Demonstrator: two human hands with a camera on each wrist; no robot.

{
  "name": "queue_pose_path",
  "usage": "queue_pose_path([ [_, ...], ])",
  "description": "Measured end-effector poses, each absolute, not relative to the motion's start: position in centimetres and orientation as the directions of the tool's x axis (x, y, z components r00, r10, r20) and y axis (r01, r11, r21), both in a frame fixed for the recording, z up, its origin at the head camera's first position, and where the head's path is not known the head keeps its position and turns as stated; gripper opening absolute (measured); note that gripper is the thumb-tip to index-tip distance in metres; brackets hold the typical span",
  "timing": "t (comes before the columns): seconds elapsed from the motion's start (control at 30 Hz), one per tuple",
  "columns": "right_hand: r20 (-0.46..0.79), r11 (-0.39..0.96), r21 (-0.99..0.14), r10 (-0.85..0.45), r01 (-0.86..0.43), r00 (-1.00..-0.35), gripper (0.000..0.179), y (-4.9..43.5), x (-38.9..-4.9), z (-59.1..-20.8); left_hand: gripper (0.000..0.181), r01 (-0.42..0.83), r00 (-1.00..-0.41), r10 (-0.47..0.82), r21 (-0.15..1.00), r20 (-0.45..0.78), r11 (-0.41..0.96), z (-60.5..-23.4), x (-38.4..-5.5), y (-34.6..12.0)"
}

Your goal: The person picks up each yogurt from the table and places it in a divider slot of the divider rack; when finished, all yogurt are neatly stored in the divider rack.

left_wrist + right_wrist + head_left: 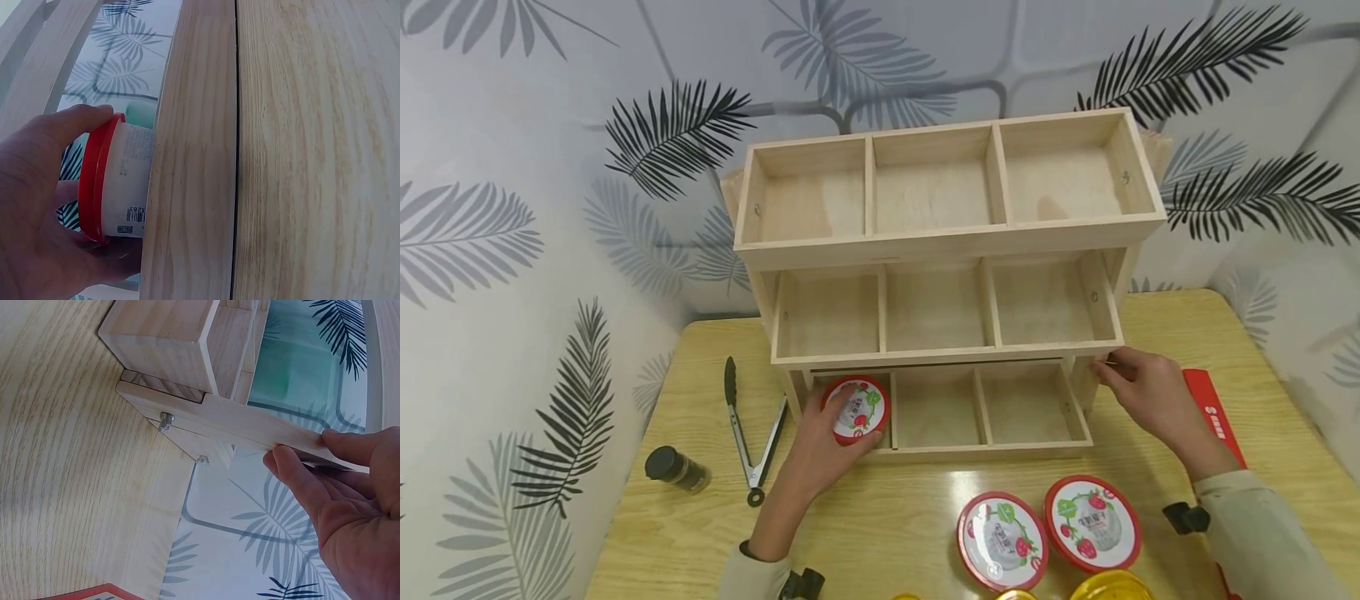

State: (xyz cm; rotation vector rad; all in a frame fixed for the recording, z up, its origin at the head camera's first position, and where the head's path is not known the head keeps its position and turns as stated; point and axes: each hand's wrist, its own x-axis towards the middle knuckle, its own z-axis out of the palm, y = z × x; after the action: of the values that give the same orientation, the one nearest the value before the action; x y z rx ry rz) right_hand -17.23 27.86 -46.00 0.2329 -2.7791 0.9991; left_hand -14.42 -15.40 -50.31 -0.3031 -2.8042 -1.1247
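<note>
Wooden table [895, 521], red-lidded tub [871, 408] in left hand [824, 444]

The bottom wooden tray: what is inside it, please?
The left hand grips a red-lidded tub in the left compartment; the others show bare wood. Anything beneath the tub is hidden.

Smooth matt bare-wood rack [947, 245], glossy plastic-lidded tub [868, 408], metal-armed tongs [742, 439], wood-grained tabletop [902, 508] with faint sheen
</note>
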Motion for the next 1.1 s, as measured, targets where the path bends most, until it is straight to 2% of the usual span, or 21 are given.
queue_pose_path([
  [0.4,0.206,0.759,-0.621,-0.079,-0.193,-0.975,0.041,28.4,-17.2,-45.9,0.077,0.227,-0.973,0.193,0.617,0.122,0.754,-50.0,-14.6,-15.1],
  [0.57,0.218,0.757,-0.623,-0.074,-0.197,-0.973,0.04,28.5,-17.2,-46.0,0.086,0.252,-0.968,0.222,0.521,0.121,0.816,-48.8,-13.8,-14.8],
  [0.7,0.224,0.741,-0.637,-0.084,-0.211,-0.971,0.041,28.3,-17.2,-46.3,0.087,0.307,-0.95,0.297,0.428,0.091,0.85,-46.2,-11.6,-14.3],
  [0.8,0.23,0.731,-0.643,-0.097,-0.226,-0.968,0.041,28.0,-17.2,-46.5,0.082,0.399,-0.904,0.426,0.437,0.039,0.806,-44.1,-9.9,-13.7],
  [0.9,0.246,0.739,-0.631,-0.099,-0.237,-0.964,0.039,27.9,-17.1,-46.5,0.076,0.474,-0.823,0.568,0.531,-0.016,0.702,-43.1,-9.2,-12.7],
  [1.0,0.253,0.746,-0.623,-0.091,-0.235,-0.963,0.039,27.9,-17.1,-46.4,0.076,0.534,-0.731,0.681,0.59,-0.037,0.606,-44.0,-9.5,-11.4],
  [1.1,0.251,0.747,-0.623,-0.089,-0.232,-0.964,0.04,27.9,-17.2,-46.3,0.08,0.596,-0.647,0.761,0.592,-0.046,0.543,-45.6,-10.0,-10.2],
])
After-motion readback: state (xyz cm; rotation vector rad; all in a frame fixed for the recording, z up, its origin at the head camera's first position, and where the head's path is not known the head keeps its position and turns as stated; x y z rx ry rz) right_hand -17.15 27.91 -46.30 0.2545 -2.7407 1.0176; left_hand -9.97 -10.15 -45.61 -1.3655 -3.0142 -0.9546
